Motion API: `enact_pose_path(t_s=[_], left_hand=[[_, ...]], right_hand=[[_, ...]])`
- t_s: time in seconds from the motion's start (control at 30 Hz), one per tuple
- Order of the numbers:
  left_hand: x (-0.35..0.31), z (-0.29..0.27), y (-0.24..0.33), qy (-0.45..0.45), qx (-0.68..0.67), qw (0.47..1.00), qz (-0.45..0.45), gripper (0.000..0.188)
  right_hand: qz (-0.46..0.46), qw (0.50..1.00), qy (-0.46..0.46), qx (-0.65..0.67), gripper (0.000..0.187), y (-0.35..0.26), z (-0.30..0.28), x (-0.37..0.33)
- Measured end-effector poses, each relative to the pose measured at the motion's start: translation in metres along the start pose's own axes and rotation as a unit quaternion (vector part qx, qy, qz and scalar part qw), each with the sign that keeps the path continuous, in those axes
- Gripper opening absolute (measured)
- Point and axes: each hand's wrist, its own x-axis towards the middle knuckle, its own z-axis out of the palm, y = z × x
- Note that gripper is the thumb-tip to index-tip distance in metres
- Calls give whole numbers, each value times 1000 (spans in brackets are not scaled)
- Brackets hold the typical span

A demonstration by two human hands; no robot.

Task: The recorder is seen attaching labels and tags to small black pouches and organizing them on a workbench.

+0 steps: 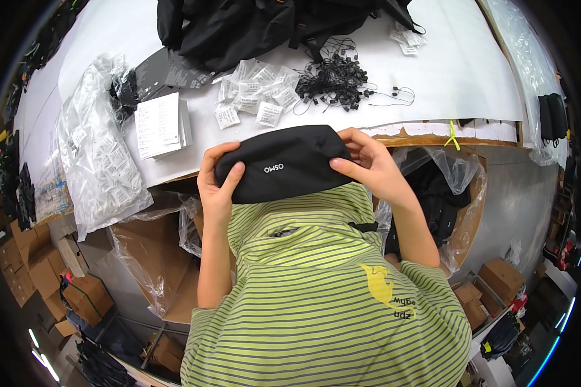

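Observation:
A black fabric pouch (284,161) with small white lettering is stretched level between my two hands, in front of the table's near edge. My left hand (218,174) grips its left end, thumb on the face and fingers behind. At the other end, my right hand (368,164) pinches the cloth near the corner, its thumb laid along the front. Just beyond the pouch lie a heap of small white packets (255,90) and a tangle of black string loops (332,80) with small black ends.
A stack of white printed cards (160,126) and a clear bag of white packets (103,148) lie on the left. Black garments (258,32) are piled at the back. Open plastic-lined cartons (155,251) stand below the table edge on both sides.

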Motion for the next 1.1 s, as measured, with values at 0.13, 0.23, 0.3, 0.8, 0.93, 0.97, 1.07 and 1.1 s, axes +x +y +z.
enact_pose_path(t_s=[0.13, 0.23, 0.3, 0.8, 0.93, 0.97, 1.07, 1.1], left_hand=[[-2, 22, 32, 33, 293, 931, 216, 32], [-14, 40, 60, -2, 383, 886, 263, 33], [-15, 44, 66, -29, 427, 861, 274, 36], [-8, 33, 56, -28, 326, 891, 316, 18], [-10, 36, 51, 26, 342, 881, 326, 15], [-9, 36, 50, 25, 340, 881, 326, 15], [-8, 38, 49, 4, 338, 883, 325, 15], [-8, 40, 50, 3, 338, 879, 336, 15]], right_hand=[[-75, 989, 69, -107, 18, -11, 20, -10], [-96, 979, 79, -164, 17, -22, 39, -16], [-121, 968, 84, -204, 18, -21, 46, -15], [-49, 998, -14, -47, 18, -10, 52, -7], [-90, 969, -33, -226, 23, -20, 52, -5], [-130, 965, 15, -227, 27, -23, 57, -4], [-153, 969, 34, -189, 32, -26, 56, -5], [-136, 980, 6, -148, 34, -27, 55, -5]])
